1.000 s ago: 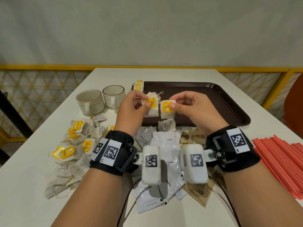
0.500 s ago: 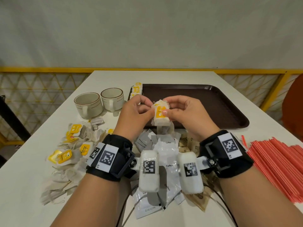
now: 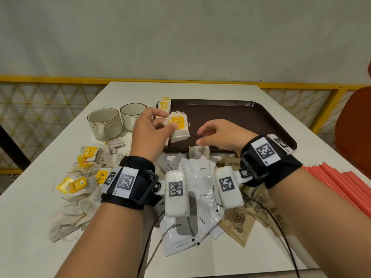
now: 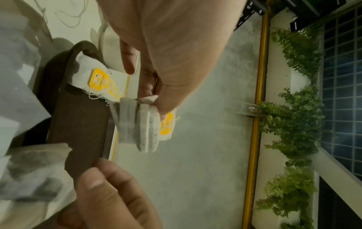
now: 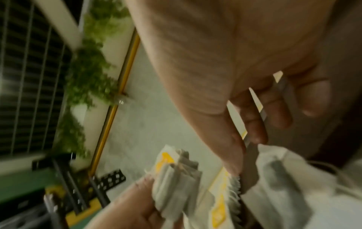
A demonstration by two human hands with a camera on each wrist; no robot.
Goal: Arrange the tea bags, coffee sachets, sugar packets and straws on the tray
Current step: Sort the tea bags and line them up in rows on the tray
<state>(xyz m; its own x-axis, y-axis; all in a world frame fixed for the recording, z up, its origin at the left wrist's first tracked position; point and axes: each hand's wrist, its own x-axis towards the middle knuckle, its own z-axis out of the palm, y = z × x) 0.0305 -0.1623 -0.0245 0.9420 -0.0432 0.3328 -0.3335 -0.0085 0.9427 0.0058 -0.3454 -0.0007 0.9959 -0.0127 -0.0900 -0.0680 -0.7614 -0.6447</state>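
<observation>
My left hand (image 3: 170,126) pinches a small stack of tea bags (image 3: 179,126) with yellow tags, held above the front left part of the brown tray (image 3: 251,117). The left wrist view shows the stack (image 4: 143,128) edge-on between thumb and fingers. More tea bags (image 3: 164,104) stand at the tray's far left corner. My right hand (image 3: 201,137) hovers over the tray's front edge with loosely curled fingers and holds nothing. Under it a loose tea bag (image 3: 198,152) lies by the rim. The right wrist view is blurred.
A pile of tea bags (image 3: 84,177) lies left on the white table. White coffee sachets (image 3: 200,177) and brown sugar packets (image 3: 239,223) lie under my wrists. Red straws (image 3: 337,177) are at the right. Two cups (image 3: 104,123) stand left of the tray.
Both hands brought two tea bags together into one stack. My right hand has since let go and dropped back to the right. My left hand carries the stack left over the tray.
</observation>
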